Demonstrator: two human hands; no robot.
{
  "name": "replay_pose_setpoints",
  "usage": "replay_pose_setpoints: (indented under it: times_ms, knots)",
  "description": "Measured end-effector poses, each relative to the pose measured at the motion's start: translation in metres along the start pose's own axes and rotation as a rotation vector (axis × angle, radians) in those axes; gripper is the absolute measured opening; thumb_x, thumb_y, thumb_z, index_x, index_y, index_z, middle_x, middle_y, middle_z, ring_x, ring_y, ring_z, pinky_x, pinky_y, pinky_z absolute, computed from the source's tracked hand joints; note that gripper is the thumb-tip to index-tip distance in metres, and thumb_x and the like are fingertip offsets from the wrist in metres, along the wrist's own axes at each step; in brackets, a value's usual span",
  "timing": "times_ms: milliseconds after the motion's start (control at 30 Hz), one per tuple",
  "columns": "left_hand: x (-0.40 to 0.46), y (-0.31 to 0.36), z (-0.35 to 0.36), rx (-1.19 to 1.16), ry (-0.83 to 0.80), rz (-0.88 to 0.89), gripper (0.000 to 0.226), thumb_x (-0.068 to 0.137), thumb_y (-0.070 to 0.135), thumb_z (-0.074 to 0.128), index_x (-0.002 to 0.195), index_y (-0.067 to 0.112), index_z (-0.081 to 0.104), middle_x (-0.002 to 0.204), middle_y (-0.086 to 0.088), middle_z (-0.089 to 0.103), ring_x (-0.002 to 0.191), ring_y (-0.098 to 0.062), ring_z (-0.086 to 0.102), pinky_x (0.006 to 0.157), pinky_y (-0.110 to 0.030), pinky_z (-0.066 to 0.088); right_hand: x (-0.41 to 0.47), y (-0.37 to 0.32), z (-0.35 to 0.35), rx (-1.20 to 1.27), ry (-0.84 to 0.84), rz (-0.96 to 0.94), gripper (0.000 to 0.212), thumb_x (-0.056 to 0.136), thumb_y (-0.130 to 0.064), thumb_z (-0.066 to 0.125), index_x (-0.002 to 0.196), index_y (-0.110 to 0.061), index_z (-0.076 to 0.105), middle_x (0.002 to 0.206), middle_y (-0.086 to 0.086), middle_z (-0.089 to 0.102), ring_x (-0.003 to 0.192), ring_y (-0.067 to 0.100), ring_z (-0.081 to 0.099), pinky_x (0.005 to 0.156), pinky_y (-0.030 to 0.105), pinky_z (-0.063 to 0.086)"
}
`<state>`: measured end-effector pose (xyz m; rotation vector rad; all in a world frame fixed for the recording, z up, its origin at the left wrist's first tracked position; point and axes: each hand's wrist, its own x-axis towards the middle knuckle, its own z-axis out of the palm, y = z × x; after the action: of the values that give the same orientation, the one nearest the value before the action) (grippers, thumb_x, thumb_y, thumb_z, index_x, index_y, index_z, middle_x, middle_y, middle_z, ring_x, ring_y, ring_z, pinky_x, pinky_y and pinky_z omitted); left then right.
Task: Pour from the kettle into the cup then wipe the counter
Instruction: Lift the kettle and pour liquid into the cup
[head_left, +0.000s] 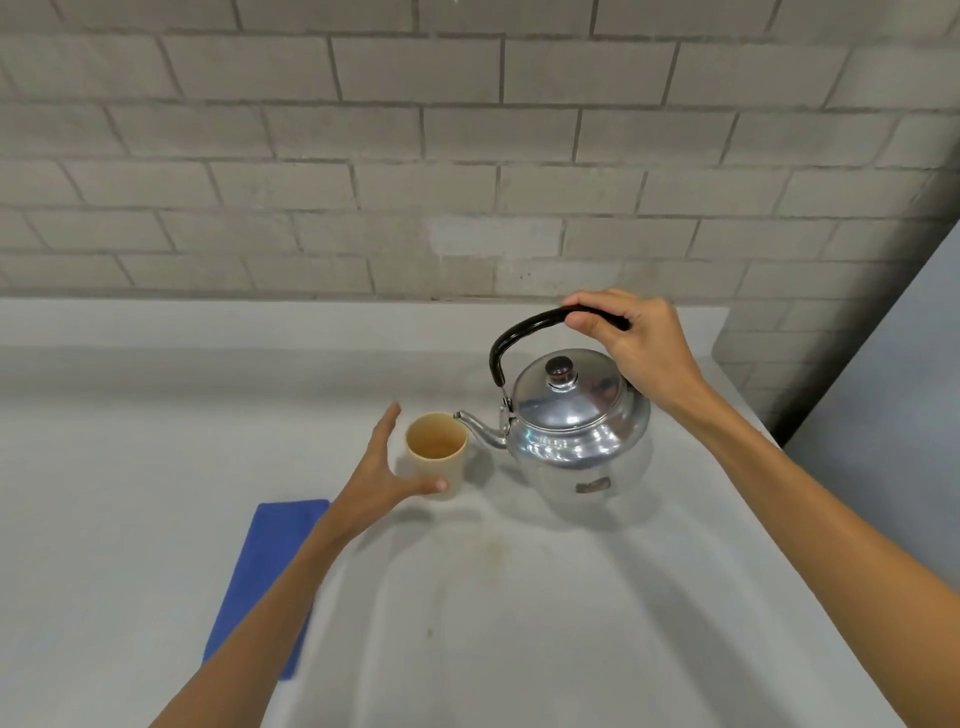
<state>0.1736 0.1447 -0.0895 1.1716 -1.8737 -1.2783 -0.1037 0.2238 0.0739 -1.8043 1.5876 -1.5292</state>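
Right hand grips the steel kettle's black handle, spout at the beige cup. Left hand cradles that cup loosely, fingers spread. Blue cloth lies under the left forearm.

Left forearm covers the cloth's right edge. Right hand hides the handle's far end. Cup base sits behind the left thumb. Kettle label too blurred to read. Both arms cut off at bottom edge.
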Motion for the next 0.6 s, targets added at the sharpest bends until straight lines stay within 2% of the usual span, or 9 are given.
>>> replay_pose_setpoints:
  times_ms: [133,200,267,367,500,600]
  knots:
    - [0.003,-0.011,0.006,-0.051,-0.043,-0.012,0.126,0.044,0.055,0.086,0.145,0.037,0.012,0.151,0.015,0.025,0.133,-0.005,0.029,0.099,-0.02,0.029,-0.001,-0.005,0.011,-0.066,-0.036,0.023,0.019,0.085,-0.016,0.067,0.103,-0.016,0.072,0.094,-0.001,0.07,0.086,-0.003,0.061,0.08,0.007,0.044]
    - [0.004,-0.015,0.007,-0.087,-0.053,-0.015,0.121,0.044,0.054,0.086,0.142,0.038,0.018,0.144,0.015,0.035,0.129,-0.01,0.036,0.098,-0.025,0.033,0.0,-0.007,0.014,-0.1,-0.057,0.021,0.02,0.085,-0.016,0.067,0.104,-0.015,0.071,0.093,-0.002,0.069,0.088,0.002,0.062,0.081,0.009,0.045]
    - [0.006,-0.018,0.008,-0.109,-0.053,-0.008,0.117,0.046,0.051,0.087,0.142,0.036,0.022,0.142,0.012,0.04,0.127,-0.012,0.04,0.102,-0.03,0.035,-0.001,-0.009,0.017,-0.132,-0.082,0.004,0.02,0.085,-0.016,0.067,0.104,-0.014,0.072,0.091,-0.003,0.069,0.089,0.013,0.063,0.082,0.017,0.047]
    - [0.01,-0.021,0.008,-0.127,-0.049,0.016,0.097,0.051,0.043,0.087,0.134,0.036,0.037,0.133,0.015,0.05,0.122,-0.007,0.047,0.097,-0.024,0.04,0.001,-0.012,0.023,-0.179,-0.111,-0.032,0.02,0.084,-0.014,0.067,0.103,-0.013,0.072,0.096,0.001,0.071,0.093,0.021,0.064,0.087,0.029,0.049]
    - [0.013,-0.022,0.008,-0.146,-0.039,0.007,0.075,0.059,0.032,0.087,0.123,0.036,0.049,0.121,0.017,0.059,0.113,-0.001,0.054,0.093,-0.021,0.045,0.004,-0.012,0.023,-0.199,-0.121,-0.028,0.02,0.084,-0.013,0.067,0.104,-0.012,0.072,0.094,0.0,0.069,0.093,0.021,0.064,0.086,0.023,0.047]
    - [0.014,-0.022,0.008,-0.173,-0.04,0.01,0.069,0.062,0.026,0.085,0.121,0.033,0.051,0.119,0.014,0.061,0.109,0.0,0.058,0.081,-0.014,0.051,0.006,-0.011,0.021,-0.209,-0.124,-0.028,0.021,0.084,-0.013,0.067,0.104,-0.012,0.072,0.093,0.0,0.068,0.092,0.023,0.063,0.084,0.023,0.046]
